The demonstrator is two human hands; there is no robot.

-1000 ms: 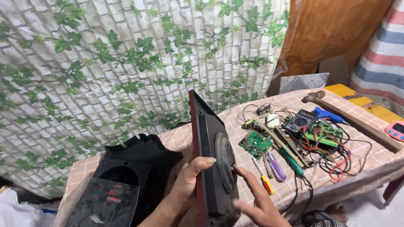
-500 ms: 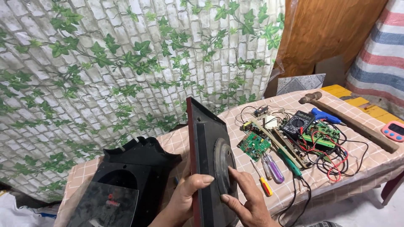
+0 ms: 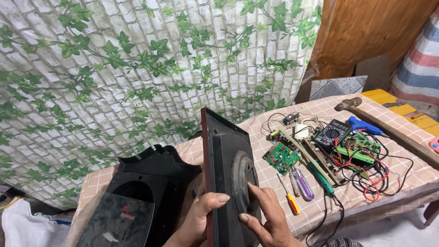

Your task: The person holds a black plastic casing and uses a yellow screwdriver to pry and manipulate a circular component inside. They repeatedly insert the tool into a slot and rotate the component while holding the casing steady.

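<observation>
Gripping a dark panel (image 3: 227, 178) stood on edge, both hands come up from the bottom of the view. The left hand (image 3: 199, 219) wraps the panel's near red-trimmed edge, thumb (image 3: 215, 199) hooked over onto the black face, fingers hidden behind it. The right hand (image 3: 267, 219) lies flat against the same face, its fingers spread and pressing on a round raised disc (image 3: 242, 183) set into the panel; it touches rather than clasps.

The panel stands nearly upright, tilted a little, its narrow edge toward the camera and its top corner rising above the table (image 3: 411, 180). It sits between the hands, low and central.

Just left of it lies a black casing (image 3: 151, 183) with a round opening, touching or nearly touching the panel's back, with a clear sheet (image 3: 116, 224) leaning over its near part. To the right, near the right hand, lie two screwdrivers (image 3: 297, 187), then a green circuit board (image 3: 281, 158), a multimeter (image 3: 333, 133), tangled red and black wires (image 3: 375, 176), a blue glue gun (image 3: 363, 126) and a hammer (image 3: 388, 130) farther off. A strip of checked cloth between panel and screwdrivers is bare. The table's near edge runs just beside the hands; behind, a leaf-patterned wall (image 3: 137, 68) closes the far side.
</observation>
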